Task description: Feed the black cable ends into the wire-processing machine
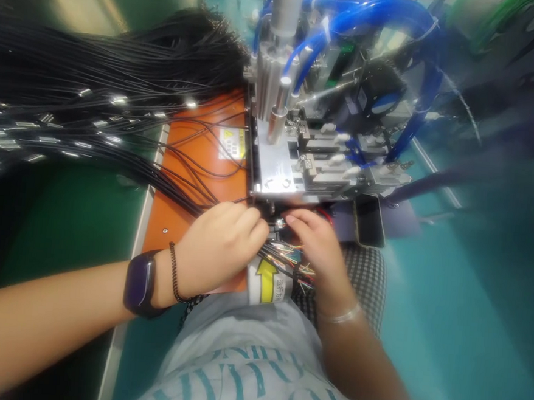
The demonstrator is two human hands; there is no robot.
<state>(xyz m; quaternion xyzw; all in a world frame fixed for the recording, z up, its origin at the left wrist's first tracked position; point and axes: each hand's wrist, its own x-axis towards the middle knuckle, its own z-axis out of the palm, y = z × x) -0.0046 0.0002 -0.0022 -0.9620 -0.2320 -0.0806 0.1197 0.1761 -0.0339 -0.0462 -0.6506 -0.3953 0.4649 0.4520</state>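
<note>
My left hand (221, 242) is closed around the ends of a bundle of black cables (117, 122) that fans out to the upper left. My right hand (319, 240) pinches the thin coloured wire ends (301, 269) right in front of the metal machine (288, 165). Both sets of fingertips meet at the machine's front edge, where a small cable tip sits between them. A white label with a yellow arrow (268, 282) lies just below my hands.
The machine stands on an orange plate (196, 170) carrying a yellow warning sticker (232, 143). Blue air hoses (366, 18) loop over its top. A dark phone (370, 220) lies to the right of the machine. Green and teal bench surfaces lie on either side.
</note>
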